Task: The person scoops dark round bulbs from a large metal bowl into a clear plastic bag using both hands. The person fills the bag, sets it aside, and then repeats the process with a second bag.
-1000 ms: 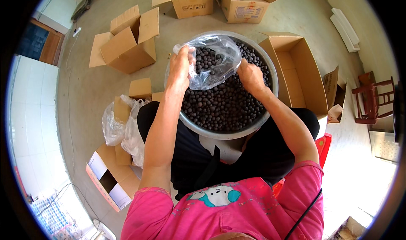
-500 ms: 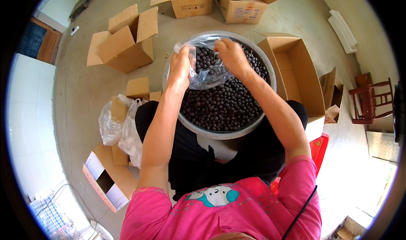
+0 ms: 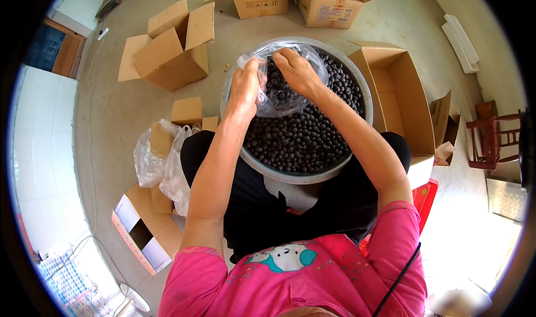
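Observation:
A wide grey metal basin (image 3: 365, 96) full of dark, round, berry-sized balls (image 3: 296, 144) stands between my knees. Over its far part a clear plastic bag (image 3: 282, 107) is held with its mouth spread, and dark balls show through the film. My left hand (image 3: 244, 85) is closed on the bag's left edge, fingers bunching the film. Above the bag's mouth is my right hand (image 3: 297, 71), its fingers curled downward and closed; what lies between the fingertips is hidden.
Cardboard boxes with raised flaps stand around: one at far left (image 3: 167, 54), two at the back (image 3: 259, 1), a large one touching the basin's right side (image 3: 393, 88). Crumpled plastic bags (image 3: 176, 172) lie by my left knee. A reddish-brown wooden chair (image 3: 488, 141) is at far right.
My right hand has shifted left across the bag's mouth, toward my left hand, and its fingers have curled in. The left hand keeps its hold on the bag. The whole view has shifted slightly.

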`<state>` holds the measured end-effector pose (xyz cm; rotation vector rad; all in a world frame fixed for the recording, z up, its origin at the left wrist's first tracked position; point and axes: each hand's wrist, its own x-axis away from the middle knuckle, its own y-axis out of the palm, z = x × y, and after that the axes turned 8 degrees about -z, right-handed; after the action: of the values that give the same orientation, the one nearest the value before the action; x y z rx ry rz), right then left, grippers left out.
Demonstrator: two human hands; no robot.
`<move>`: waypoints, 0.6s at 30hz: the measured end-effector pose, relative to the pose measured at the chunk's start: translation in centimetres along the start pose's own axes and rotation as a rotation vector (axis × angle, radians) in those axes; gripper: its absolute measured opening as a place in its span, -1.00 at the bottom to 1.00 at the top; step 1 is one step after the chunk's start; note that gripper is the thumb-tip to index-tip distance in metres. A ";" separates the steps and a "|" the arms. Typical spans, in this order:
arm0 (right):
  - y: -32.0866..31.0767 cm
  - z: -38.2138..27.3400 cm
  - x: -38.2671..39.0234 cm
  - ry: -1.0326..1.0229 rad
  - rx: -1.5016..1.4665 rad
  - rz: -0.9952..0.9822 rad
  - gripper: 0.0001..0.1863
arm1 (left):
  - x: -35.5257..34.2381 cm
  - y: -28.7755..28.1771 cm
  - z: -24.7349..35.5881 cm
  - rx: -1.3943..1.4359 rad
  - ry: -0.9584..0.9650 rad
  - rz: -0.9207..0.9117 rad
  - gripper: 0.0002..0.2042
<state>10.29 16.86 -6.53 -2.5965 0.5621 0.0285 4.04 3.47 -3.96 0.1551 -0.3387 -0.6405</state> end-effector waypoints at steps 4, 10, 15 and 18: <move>-1.8 0.1 1.4 -0.010 0.028 0.031 -0.63 | 0.1 -0.1 0.2 0.012 0.002 -0.009 -0.68; -5.9 1.7 3.6 0.126 0.149 0.330 -0.72 | -0.1 -0.9 0.4 0.040 0.016 -0.004 -0.68; -7.7 9.0 5.5 0.074 0.593 0.266 -0.75 | 0.0 0.1 0.7 0.037 0.009 -0.009 -0.70; -5.5 8.2 7.2 0.097 0.718 0.197 -0.73 | -0.1 0.0 0.7 0.036 0.005 0.007 -0.70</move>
<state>19.67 22.22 -12.14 -1.8487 0.7050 -0.1994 3.77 3.49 -3.36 0.1898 -0.3459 -0.6270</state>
